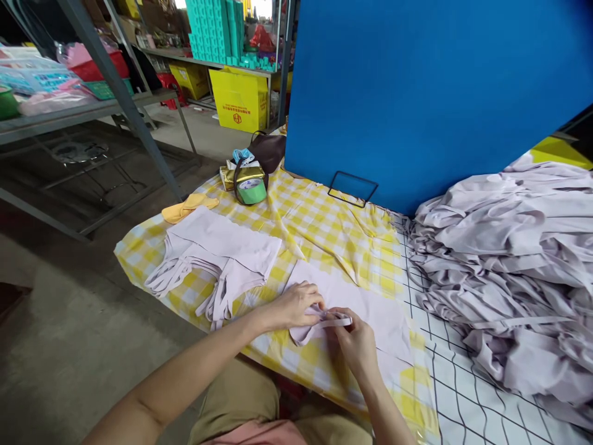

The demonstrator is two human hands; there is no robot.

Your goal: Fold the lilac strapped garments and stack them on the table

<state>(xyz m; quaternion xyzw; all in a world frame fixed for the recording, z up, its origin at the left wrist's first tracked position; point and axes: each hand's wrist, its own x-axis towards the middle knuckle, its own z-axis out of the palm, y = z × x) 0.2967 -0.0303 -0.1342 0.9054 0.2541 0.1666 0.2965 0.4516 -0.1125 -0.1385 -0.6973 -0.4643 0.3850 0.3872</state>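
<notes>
A pale lilac strappy garment (370, 312) lies spread on the yellow checked tablecloth (296, 210) before me. My left hand (300, 306) is closed on its thin straps at the left part of the cloth. Close beside it, my right hand (356, 339) pinches a looped end of the same straps, with the fingertips of both hands nearly meeting. To the left, a flat stack of matching strappy garments (222, 244) lies with its straps hanging toward the table's front edge.
A large heap of lilac garments (509, 247) fills the right side, on a white grid-patterned cloth (458, 383). A blue board (417, 93) stands behind the table. Green tape (252, 191), a yellow cloth (189, 207) and a black wire frame (353, 189) lie farther back. Metal shelving (125, 99) stands left.
</notes>
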